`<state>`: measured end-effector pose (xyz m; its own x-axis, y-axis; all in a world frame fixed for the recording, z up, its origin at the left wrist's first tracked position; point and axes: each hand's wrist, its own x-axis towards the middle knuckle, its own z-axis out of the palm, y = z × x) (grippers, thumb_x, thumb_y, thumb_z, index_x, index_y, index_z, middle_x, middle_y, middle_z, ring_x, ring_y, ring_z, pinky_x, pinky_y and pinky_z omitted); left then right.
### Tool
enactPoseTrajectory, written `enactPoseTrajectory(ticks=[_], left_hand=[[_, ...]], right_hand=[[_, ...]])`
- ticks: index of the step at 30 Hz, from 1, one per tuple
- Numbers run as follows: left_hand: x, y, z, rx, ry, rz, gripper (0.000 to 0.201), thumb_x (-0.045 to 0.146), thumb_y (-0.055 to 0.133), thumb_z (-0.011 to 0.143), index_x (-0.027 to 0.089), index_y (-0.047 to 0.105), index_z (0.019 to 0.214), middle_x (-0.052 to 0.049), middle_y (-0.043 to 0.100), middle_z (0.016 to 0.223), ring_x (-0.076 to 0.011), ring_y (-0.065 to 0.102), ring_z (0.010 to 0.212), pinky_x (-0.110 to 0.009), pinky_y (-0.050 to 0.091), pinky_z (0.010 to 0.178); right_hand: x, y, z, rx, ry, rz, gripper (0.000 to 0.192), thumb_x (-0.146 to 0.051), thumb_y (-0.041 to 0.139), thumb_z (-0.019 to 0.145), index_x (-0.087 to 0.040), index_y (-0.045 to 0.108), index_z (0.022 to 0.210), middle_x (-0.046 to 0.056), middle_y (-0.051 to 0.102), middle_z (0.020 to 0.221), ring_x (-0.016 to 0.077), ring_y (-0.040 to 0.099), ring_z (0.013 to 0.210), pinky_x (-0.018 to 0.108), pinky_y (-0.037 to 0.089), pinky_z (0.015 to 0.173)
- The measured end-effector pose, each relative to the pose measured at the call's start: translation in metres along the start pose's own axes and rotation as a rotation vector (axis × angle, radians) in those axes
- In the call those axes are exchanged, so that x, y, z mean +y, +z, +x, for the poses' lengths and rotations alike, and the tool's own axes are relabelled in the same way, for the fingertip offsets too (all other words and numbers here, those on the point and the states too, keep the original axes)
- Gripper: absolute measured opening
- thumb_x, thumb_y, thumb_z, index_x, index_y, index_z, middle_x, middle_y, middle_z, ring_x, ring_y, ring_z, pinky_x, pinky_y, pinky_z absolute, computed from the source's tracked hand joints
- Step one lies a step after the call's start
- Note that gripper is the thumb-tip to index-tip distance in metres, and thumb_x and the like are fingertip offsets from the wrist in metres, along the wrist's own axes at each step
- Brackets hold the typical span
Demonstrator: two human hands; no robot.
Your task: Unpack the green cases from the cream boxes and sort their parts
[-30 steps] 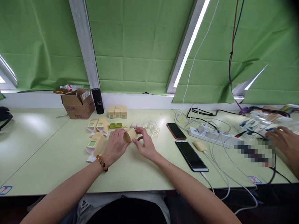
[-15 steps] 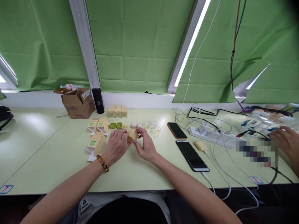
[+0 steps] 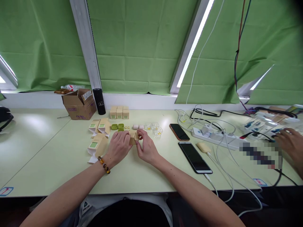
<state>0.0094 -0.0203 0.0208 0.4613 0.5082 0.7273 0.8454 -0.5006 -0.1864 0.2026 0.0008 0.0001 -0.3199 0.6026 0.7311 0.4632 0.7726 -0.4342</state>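
A small tan cardboard box (image 3: 133,137) sits between both my hands on the pale green table (image 3: 47,151). My left hand (image 3: 118,147), with a beaded bracelet on the wrist, grips its left side. My right hand (image 3: 147,147) pinches its right side, fingers curled over the top. Most of the box is hidden by my fingers. Flat unfolded boxes with green labels (image 3: 97,145) lie just left of my left hand. Beyond the hands sit two green cases (image 3: 117,126), small pink pieces (image 3: 138,126) and clear plastic cups (image 3: 153,127).
Three folded tan boxes (image 3: 119,113), a black bottle (image 3: 98,101) and an open brown carton (image 3: 79,104) stand at the back. Two phones (image 3: 194,157) lie to the right, beside a power strip (image 3: 213,136) with tangled cables. Another person's hand (image 3: 287,143) works at far right.
My hands have closed tighter around the small box and turned it, so less of it shows. My right fingers moved in over its top.
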Motion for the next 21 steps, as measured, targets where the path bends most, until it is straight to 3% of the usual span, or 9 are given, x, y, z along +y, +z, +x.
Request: enactPoseTrajectory(ticks=[13, 16, 18, 21], left_hand=[[0.0, 0.007, -0.004, -0.007, -0.073, -0.177, 0.032, 0.021, 0.072, 0.09, 0.019, 0.052, 0.115, -0.015, 0.065, 0.117, -0.0325, 0.066, 0.109, -0.046, 0.06, 0.087], [-0.001, 0.011, -0.006, -0.02, -0.107, -0.23, 0.036, 0.022, 0.072, 0.091, 0.018, 0.051, 0.12, -0.016, 0.065, 0.119, -0.0331, 0.066, 0.113, -0.046, 0.061, 0.088], [-0.002, 0.014, -0.008, -0.032, -0.126, -0.267, 0.04, 0.024, 0.073, 0.092, 0.017, 0.05, 0.124, -0.016, 0.065, 0.12, -0.0332, 0.066, 0.117, -0.046, 0.061, 0.091], [-0.003, 0.017, -0.01, -0.058, -0.16, -0.333, 0.046, 0.026, 0.072, 0.094, 0.017, 0.046, 0.131, -0.016, 0.064, 0.123, -0.0327, 0.066, 0.119, -0.048, 0.06, 0.093]], right_hand=[[0.005, 0.002, 0.001, 0.042, -0.003, -0.01, 0.042, -0.027, 0.045, 0.106, -0.022, 0.037, 0.147, 0.022, 0.058, 0.138, 0.0293, 0.07, 0.106, 0.049, 0.063, 0.086], [0.006, -0.003, 0.002, 0.041, 0.077, 0.034, 0.037, -0.025, 0.036, 0.109, -0.022, 0.035, 0.146, 0.011, 0.068, 0.108, 0.0229, 0.069, 0.078, 0.041, 0.06, 0.07], [0.007, -0.007, 0.003, 0.048, 0.142, 0.06, 0.035, -0.024, 0.03, 0.11, -0.023, 0.036, 0.144, 0.001, 0.062, 0.082, 0.0196, 0.06, 0.058, 0.036, 0.053, 0.059], [0.01, -0.01, 0.004, 0.09, 0.207, 0.115, 0.03, -0.029, 0.031, 0.111, -0.025, 0.039, 0.14, -0.003, 0.056, 0.071, 0.0194, 0.058, 0.054, 0.033, 0.049, 0.054]])
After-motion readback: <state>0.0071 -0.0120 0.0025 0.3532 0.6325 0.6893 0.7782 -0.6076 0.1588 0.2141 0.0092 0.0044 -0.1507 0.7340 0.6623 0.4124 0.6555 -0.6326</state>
